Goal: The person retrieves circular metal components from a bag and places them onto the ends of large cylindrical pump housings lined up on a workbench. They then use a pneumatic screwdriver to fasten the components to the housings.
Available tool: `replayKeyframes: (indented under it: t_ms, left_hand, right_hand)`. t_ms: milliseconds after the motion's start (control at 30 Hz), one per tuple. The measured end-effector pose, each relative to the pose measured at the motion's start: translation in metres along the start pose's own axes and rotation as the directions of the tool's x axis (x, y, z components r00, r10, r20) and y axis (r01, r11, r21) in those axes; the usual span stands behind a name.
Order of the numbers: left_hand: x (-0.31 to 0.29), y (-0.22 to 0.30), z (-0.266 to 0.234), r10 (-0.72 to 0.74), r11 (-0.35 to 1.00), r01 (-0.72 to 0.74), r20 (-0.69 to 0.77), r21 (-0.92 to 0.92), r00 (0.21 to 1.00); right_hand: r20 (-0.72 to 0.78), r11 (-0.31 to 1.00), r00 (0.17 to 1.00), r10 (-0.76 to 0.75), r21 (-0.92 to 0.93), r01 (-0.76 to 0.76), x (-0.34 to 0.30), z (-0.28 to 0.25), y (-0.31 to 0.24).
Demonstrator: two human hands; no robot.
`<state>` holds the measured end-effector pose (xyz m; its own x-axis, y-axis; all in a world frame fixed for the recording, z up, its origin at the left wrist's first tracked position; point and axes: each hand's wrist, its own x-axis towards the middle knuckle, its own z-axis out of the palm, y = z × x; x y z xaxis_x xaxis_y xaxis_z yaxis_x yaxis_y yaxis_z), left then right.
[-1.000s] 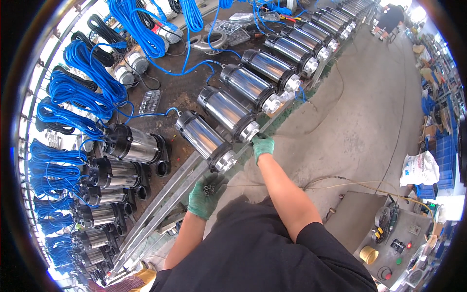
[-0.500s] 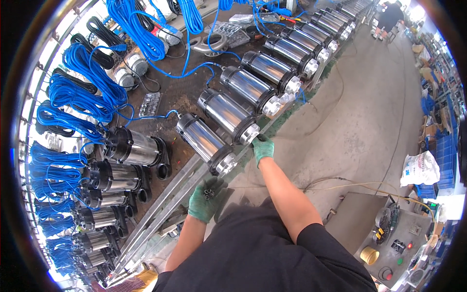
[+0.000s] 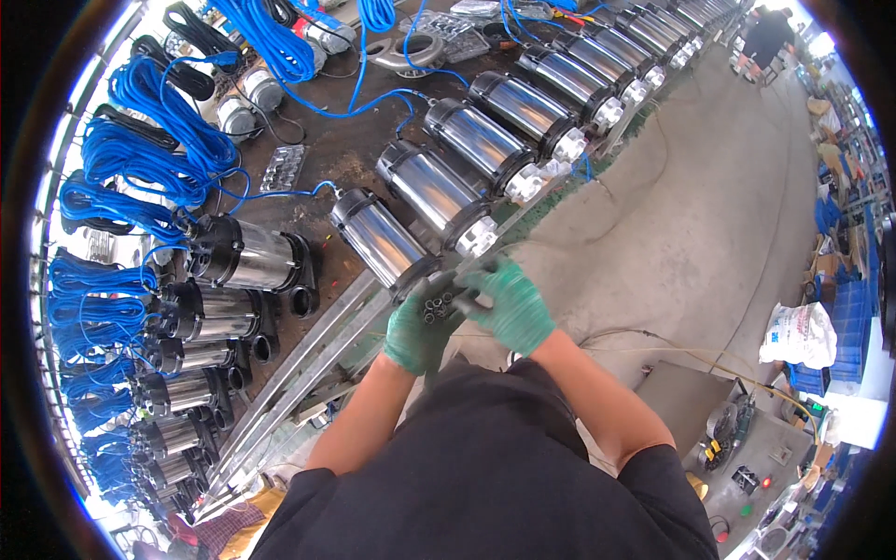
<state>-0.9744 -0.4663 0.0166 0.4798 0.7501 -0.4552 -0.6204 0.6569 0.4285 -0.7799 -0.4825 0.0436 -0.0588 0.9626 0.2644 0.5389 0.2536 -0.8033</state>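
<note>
My left hand (image 3: 411,338), in a green glove with a dark palm, is cupped palm up around several small metal rings (image 3: 437,309). Close beside it on the right is my right hand (image 3: 515,304), gloved the same way, its thumb and fingers bent and apart beside the rings; I see nothing held in it. Just beyond my left hand lies the nearest steel motor cylinder (image 3: 381,239), its near end hidden behind that hand. The neighbouring steel cylinder (image 3: 434,187) has a pale metal end piece (image 3: 478,237) pointing toward me.
More steel cylinders (image 3: 527,105) line the bench edge to the far right. Pumps with black ends (image 3: 247,254) and coiled blue cables (image 3: 154,168) fill the left. Metal rails (image 3: 308,383) run along the bench's near edge. A white sack (image 3: 799,334) and a grey cart (image 3: 686,411) stand at right.
My right hand has left the end of the second cylinder and come back to my left hand. The left hand, still holding the rings, has moved up and right toward the nearest cylinder.
</note>
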Motion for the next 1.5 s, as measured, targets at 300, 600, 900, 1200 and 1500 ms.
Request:
replayKeyframes:
  t_ms: [300, 600, 900, 1200, 1500]
  left_hand:
    - [0.043, -0.033, 0.044, -0.069, 0.998, 0.068, 0.197, 0.011, 0.978]
    - [0.047, -0.041, 0.031, -0.082, 0.997, 0.081, -0.162, -0.015, 0.983]
    - [0.022, -0.049, 0.02, 0.008, 0.999, -0.022, -0.406, -0.028, 0.914]
    - [0.041, -0.037, 0.027, -0.015, 0.999, 0.001, -0.295, -0.047, 0.956]
    - [0.04, -0.012, 0.015, -0.02, 0.999, 0.01, -0.261, -0.04, 0.965]
  right_hand:
    - [0.165, 0.962, 0.983, 0.075, -0.272, -0.027, -0.005, -0.039, 0.027]
    - [-0.058, 0.449, 0.642, 0.765, 0.763, -0.466, 0.071, -0.032, 0.195]
    - [-0.033, 0.238, 0.525, 0.851, 0.914, -0.328, 0.108, 0.022, 0.236]
    - [-0.111, 0.347, 0.54, 0.834, 0.867, -0.358, 0.111, 0.028, 0.254]
    - [-0.117, 0.461, 0.599, 0.792, 0.758, -0.461, 0.114, 0.033, 0.257]
